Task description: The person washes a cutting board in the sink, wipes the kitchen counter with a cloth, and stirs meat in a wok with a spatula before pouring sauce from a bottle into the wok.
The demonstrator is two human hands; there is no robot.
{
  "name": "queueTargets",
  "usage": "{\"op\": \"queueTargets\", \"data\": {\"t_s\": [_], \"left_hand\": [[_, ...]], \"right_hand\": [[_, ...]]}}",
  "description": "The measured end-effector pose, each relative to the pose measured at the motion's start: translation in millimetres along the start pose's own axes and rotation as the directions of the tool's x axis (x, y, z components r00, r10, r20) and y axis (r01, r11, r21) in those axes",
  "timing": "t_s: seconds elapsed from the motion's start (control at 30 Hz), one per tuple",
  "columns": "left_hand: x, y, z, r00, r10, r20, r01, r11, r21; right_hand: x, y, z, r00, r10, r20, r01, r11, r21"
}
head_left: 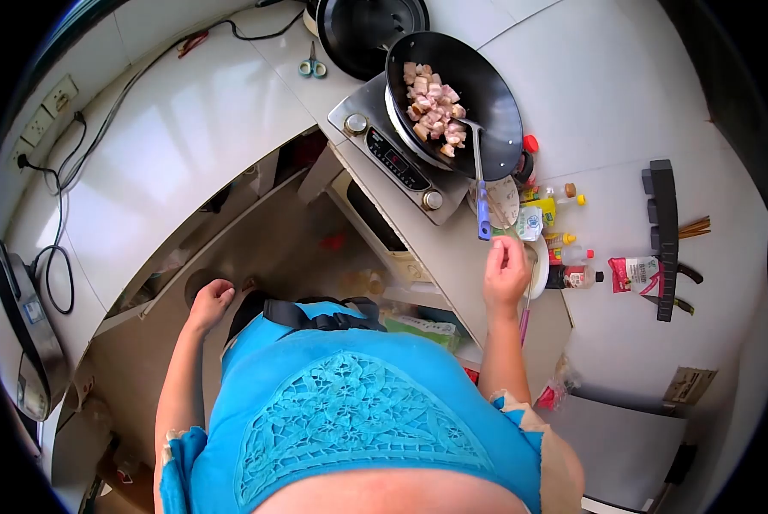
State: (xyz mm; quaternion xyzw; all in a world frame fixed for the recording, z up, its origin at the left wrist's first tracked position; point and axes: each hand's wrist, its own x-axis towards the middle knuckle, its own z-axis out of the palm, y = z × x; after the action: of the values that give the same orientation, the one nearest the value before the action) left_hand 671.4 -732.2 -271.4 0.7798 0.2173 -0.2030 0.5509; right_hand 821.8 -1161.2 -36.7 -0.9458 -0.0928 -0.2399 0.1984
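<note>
My right hand (506, 272) is closed, its fingers curled, just below the blue handle end of a spatula (480, 184). A small gap separates them; what the fingers hold, if anything, is hidden. The spatula's head rests among pale pink meat chunks (435, 107) in a black wok (491, 103), and its handle sticks out over the rim. Under the wok is an induction cooker (388, 154) with two knobs and a lit panel. Partly behind my right hand are a white dish (539, 267) and a pink-handled utensil (524, 325). My left hand (210, 304) hangs beside my body, fingers loosely curled around nothing visible.
Several bottles (577, 277) and packets stand right of the cooker, beside a plate (502, 206). A black knife rack (663, 240) is farther right. A black pan (367, 38) and scissors (312, 65) lie behind. Cables (136, 81) cross the left counter towards an appliance (29, 325).
</note>
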Motion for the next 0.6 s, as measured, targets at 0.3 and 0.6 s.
{"op": "queueTargets", "data": {"t_s": [0.3, 0.6], "left_hand": [[-0.8, 7.0, -7.6, 0.996, 0.048, 0.068, -0.053, 0.996, 0.072], [-13.3, -12.7, -11.9, 0.999, -0.039, 0.025, 0.039, 0.999, 0.018]], "right_hand": [[4.2, 36.4, 129.6, 0.924, 0.242, 0.295, -0.152, 0.943, -0.297], [12.4, 54.9, 149.2, 0.966, 0.071, 0.25, -0.011, 0.972, -0.233]]}}
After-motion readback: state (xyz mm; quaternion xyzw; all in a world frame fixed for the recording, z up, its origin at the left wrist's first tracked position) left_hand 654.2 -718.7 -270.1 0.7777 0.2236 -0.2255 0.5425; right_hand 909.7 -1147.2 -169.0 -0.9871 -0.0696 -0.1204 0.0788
